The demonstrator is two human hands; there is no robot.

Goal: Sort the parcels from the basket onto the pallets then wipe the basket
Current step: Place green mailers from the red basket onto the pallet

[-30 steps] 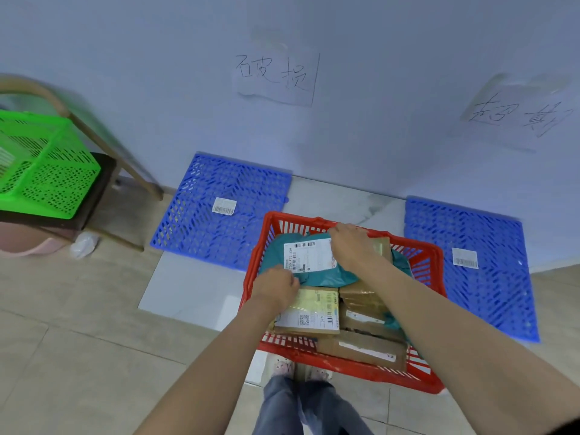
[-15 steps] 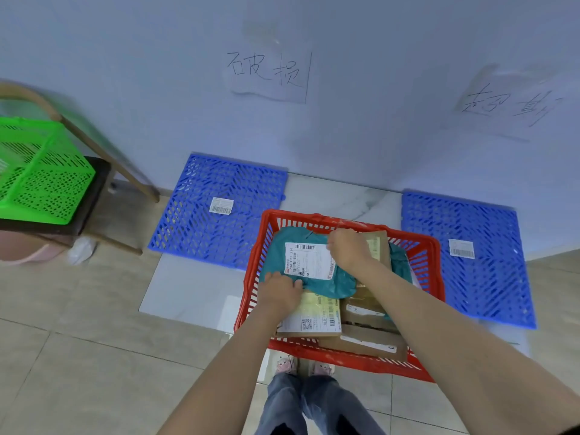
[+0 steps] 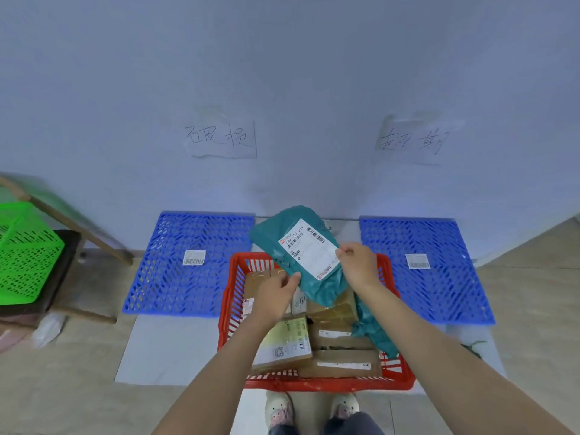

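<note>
**First parcel lifted, sorting barely begun**

The person holds a teal bag above the far half of the red basket, its white label turned up toward the camera. The left hand pinches the bag's lower edge at about 7 o'clock from the label; the right hand pinches the label's edge at 3 o'clock. Both grips are closed on the bag, which hangs clear of the parcels below.

Two blue pallets lie against the wall. The left pallet sits at 10 o'clock from the basket, the right pallet at 2 o'clock. Each carries only a small white label; no parcel rests on either one. Above each pallet a handwritten paper sign is stuck to the wall, one at 11 o'clock, the other at 1 o'clock.

The basket is far from emptied. Several brown boxes fill it, one box with a yellowish label lies at its 7 o'clock side, and a second teal bag is tucked along its right wall.

Judged from this, the person seems to be reading the label to choose a pallet. Nearly everything is left: placing this bag, moving every other parcel, and then the wipe. No cloth shows in view. A green basket sits on a chair at 9 o'clock.
</note>
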